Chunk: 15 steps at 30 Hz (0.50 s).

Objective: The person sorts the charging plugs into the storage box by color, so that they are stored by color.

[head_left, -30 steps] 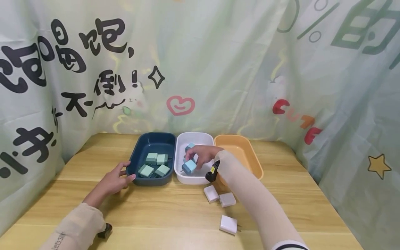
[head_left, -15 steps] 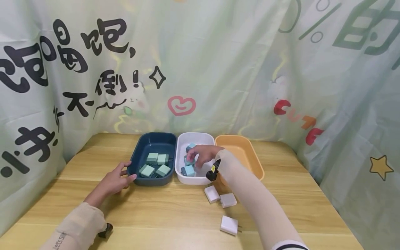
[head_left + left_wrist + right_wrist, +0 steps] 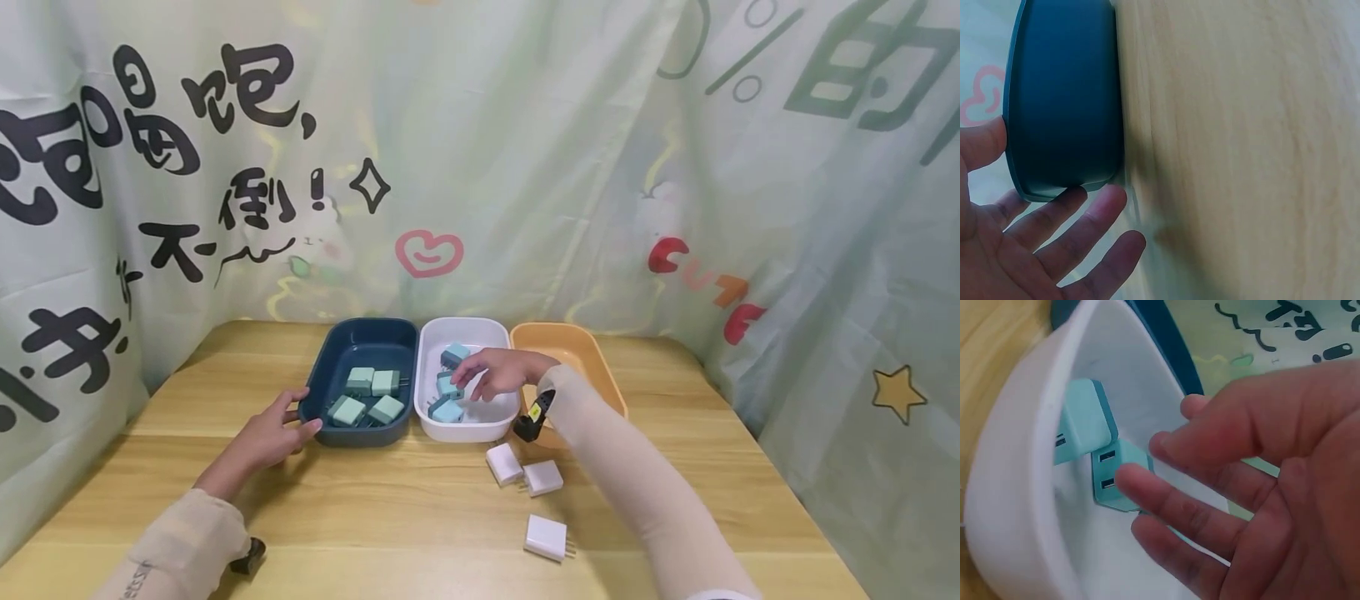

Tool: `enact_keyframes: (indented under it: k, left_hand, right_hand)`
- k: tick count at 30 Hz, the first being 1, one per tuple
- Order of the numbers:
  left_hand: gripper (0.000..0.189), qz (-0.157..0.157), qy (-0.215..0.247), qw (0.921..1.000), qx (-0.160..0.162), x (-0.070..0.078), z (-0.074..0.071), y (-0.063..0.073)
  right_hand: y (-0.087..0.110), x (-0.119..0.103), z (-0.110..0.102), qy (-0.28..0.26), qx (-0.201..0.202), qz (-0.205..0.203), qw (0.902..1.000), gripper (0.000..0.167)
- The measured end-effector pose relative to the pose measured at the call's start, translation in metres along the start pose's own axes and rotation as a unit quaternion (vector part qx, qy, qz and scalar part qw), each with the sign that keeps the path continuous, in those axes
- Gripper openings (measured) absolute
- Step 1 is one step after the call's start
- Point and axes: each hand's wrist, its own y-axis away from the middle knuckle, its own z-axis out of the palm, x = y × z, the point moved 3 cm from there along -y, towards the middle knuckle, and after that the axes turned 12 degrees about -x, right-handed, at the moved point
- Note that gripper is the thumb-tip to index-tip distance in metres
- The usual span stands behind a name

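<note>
My left hand (image 3: 272,435) rests its fingertips against the near left corner of the dark blue tray (image 3: 325,367), fingers fairly straight. In that tray lie several pale green charger plugs (image 3: 348,411). Over the white tray (image 3: 480,429) hovers my right hand (image 3: 501,370), relaxed and holding nothing. Beneath and beside it, light blue charger plugs sit in a loose column: a far one (image 3: 453,356), a middle one (image 3: 448,385) and a near one (image 3: 446,410). In the right wrist view, USB ports show on the middle plug (image 3: 1113,475), close behind my fingers.
An orange tray (image 3: 600,375), partly behind my right wrist, adjoins the white tray on the right. Three white charger plugs lie on the wooden table (image 3: 390,508): two near the trays (image 3: 504,463) and one closer to me (image 3: 547,537). A printed curtain (image 3: 525,167) hangs behind.
My right hand let go of the near light blue charger plug, which now lies in the white tray. The hand then lifted slightly and drew to the right. My left hand stayed put.
</note>
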Motion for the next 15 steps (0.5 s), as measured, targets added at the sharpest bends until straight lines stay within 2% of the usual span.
enact_keyframes:
  k: [4, 10, 15]
  left_hand:
    - [0.078, 0.003, 0.0, 1.0, 0.0, -0.001, 0.0, -0.001]
    - [0.077, 0.008, -0.002, 1.0, 0.003, -0.004, -0.001, -0.001]
    - [0.078, 0.011, 0.005, 0.9999, -0.005, -0.005, 0.0, 0.0]
  right_hand:
    - [0.015, -0.001, 0.004, -0.005, 0.016, -0.013, 0.9998, 0.052]
    - [0.039, -0.001, 0.014, 0.041, 0.058, -0.039, 0.9967, 0.045]
    - [0.061, -0.002, 0.026, 0.084, 0.104, -0.049, 0.9899, 0.04]
